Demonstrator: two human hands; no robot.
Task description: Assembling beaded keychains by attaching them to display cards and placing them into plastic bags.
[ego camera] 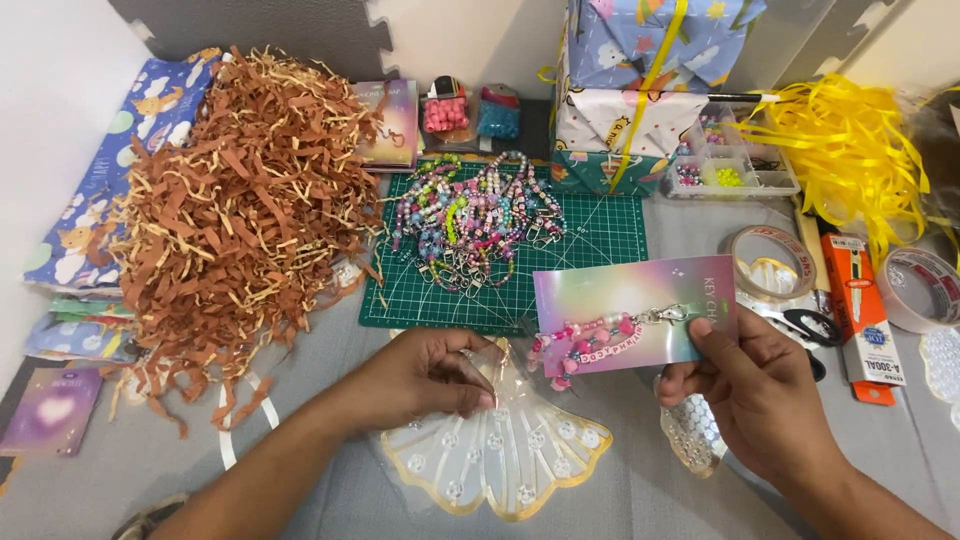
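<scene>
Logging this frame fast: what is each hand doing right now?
Left hand: closed, pinching the top of the clear scalloped bag.
Right hand: closed, holding the pastel card with the beaded keychain.

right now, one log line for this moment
left hand: on clear scalloped bag | right hand: holds pastel card with pink bead keychain | behind: green cutting mat

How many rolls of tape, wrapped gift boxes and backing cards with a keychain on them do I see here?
Clear tape rolls: 2, one beside the green cutting mat, one at the right edge.
Wrapped gift boxes: 2, stacked, upper, lower.
Cards with a beaded keychain: 1, held by the right hand.
Total: 5
</scene>
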